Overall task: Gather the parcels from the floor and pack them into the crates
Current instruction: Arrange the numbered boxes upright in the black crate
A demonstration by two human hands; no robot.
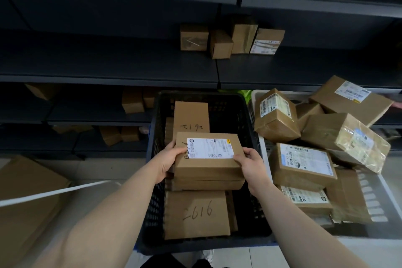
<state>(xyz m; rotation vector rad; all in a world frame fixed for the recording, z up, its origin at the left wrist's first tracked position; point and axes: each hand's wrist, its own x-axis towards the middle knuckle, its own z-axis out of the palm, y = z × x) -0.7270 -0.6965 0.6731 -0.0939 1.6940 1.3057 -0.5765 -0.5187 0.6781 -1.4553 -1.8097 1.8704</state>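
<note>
A flat brown parcel [214,165] with a white shipping label sits over the middle of the black crate [239,102]. My left hand [168,160] grips its left end and my right hand [253,165] grips its right end. It rests on or just above another flat parcel [208,185]. Further down in the crate lie a parcel marked "2616" [196,214] and one with handwriting at the back [191,116]. To the right, a white crate [379,189] is heaped with several labelled parcels [303,162].
Dark metal shelving [108,67] runs behind the crates, with small boxes [230,39] on the middle shelf and more on the lower shelves. A large flattened cardboard piece [28,191] and a white strap [54,192] lie on the tiled floor at left.
</note>
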